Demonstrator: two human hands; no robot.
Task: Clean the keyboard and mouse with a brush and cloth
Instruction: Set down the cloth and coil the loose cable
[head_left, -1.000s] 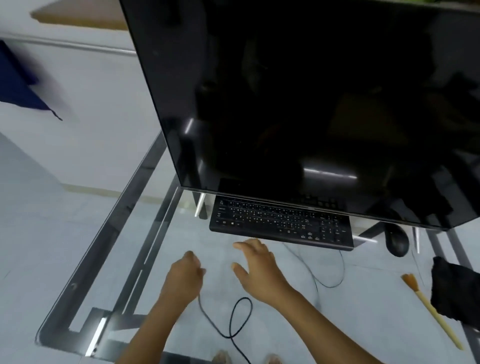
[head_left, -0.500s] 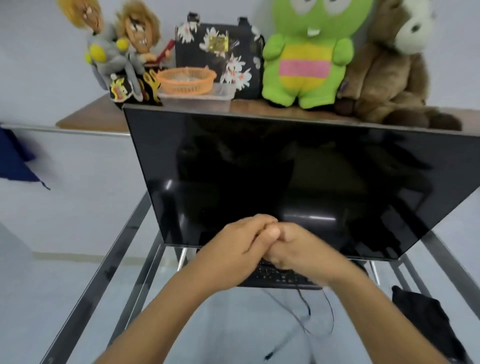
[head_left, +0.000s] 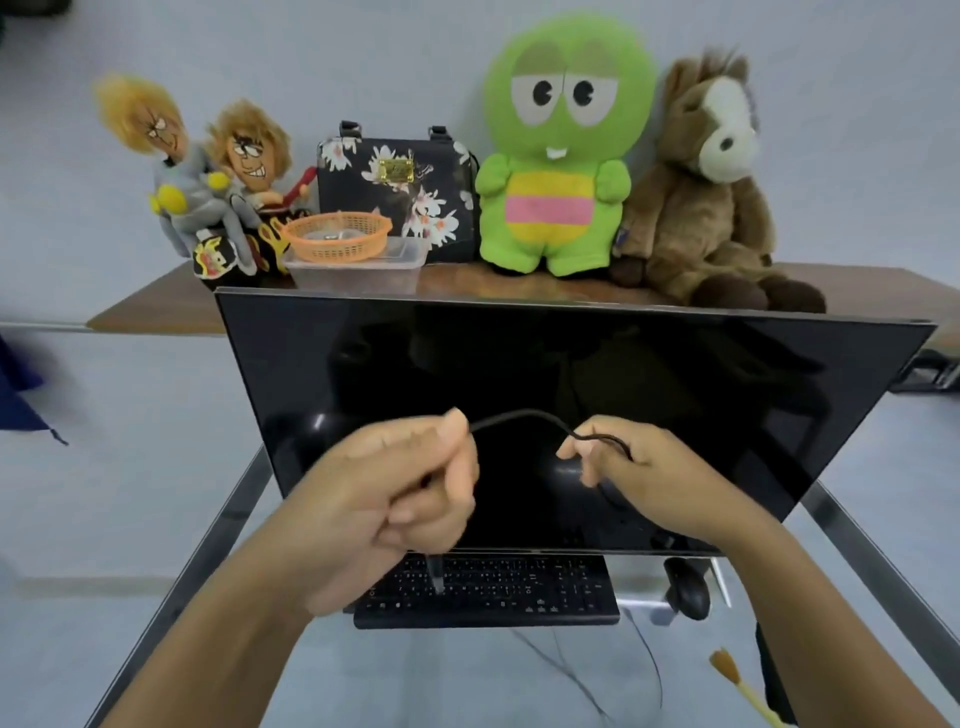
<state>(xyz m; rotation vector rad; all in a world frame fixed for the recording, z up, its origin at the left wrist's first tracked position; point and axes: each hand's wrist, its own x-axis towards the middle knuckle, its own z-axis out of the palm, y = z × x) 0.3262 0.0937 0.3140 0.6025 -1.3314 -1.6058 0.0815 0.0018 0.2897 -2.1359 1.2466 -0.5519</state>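
A black cable (head_left: 524, 415) is being pinched between the closed left hand (head_left: 384, 499) and right hand (head_left: 644, 478); keyboard (head_left: 488, 590), mouse (head_left: 687, 587) and brush (head_left: 727, 670) are lying untouched below, so cleaning apparently isn't yet begun.

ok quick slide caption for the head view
Both hands, left and right, hold a black cable raised before the dark monitor, above keyboard and mouse.

- Left hand (head_left: 395, 499), at 7 o'clock of centre, is fisted around a black cable (head_left: 524, 415); a plug end hangs below it.
- Right hand (head_left: 644, 478), at 4 o'clock, pinches the same cable.
- Keyboard (head_left: 498, 592) lies at 6 o'clock under the dark monitor (head_left: 571, 374); mouse (head_left: 687, 587) and brush (head_left: 737, 686) at 5 o'clock.
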